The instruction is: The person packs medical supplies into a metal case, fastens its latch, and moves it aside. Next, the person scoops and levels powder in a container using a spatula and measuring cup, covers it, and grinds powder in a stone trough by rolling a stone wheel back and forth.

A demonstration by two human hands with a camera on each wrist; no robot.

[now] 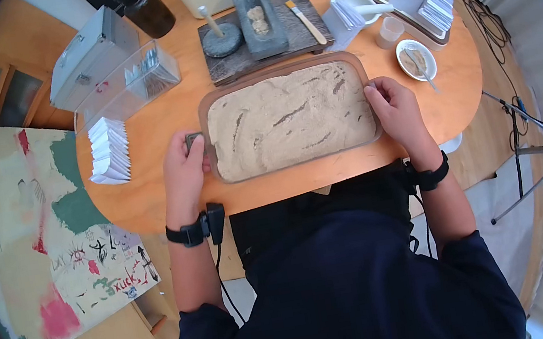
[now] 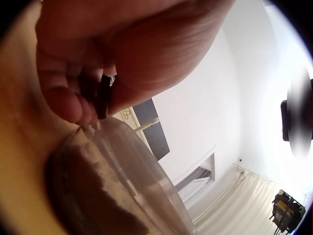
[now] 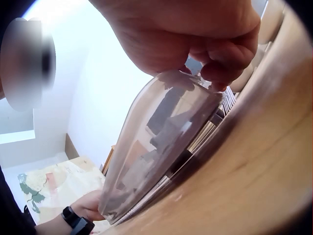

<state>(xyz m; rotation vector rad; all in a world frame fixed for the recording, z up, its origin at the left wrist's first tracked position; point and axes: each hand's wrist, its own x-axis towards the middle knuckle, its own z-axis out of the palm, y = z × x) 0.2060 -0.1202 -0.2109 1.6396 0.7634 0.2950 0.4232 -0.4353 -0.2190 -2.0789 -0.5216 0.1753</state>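
Here, from the head, we see a rectangular, brownish clear-plastic tray (image 1: pixel 356 67) of beige powder (image 1: pixel 289 121) by the orange wooden table's (image 1: pixel 148 191) near edge, long axis left-to-right, right end slightly farther. At the left wrist, our left hand (image 2: pixel 122 44) pinches its dark end handle (image 2: pixel 103 100); at the right, our right hand (image 3: pixel 195 39) grips the opposite end, fingers curled.

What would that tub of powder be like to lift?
The tub is probably stiff: its outline shows no sag. It may be heavy for its size, since powder covers its bottom. That powder looks loose and would likely shift if tilted.
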